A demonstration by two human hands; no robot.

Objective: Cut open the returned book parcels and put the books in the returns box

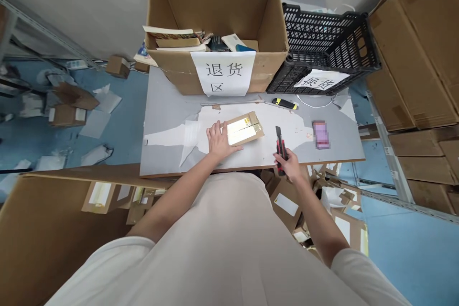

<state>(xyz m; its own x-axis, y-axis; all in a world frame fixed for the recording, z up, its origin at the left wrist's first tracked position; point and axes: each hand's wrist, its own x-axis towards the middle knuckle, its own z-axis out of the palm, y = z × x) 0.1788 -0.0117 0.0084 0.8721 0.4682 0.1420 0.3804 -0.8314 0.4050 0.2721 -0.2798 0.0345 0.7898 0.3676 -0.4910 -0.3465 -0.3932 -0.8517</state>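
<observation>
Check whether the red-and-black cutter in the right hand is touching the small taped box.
Apart. The head view plainly shows a strip of white work surface between the red-and-black cutter and the small taped box.

Arrangement of objects on the worktable [161, 114].
Front centre: cardboard parcel [245, 130], its left end under the left hand [218, 143]; to its right, a snap-off utility knife [280, 149] in the right hand [291, 165]. Behind these, a second utility knife [285, 103] lies before the plastic crate [287, 74]. At the rear, left of the crate, a carton [175, 69] containing books [179, 42].
</observation>
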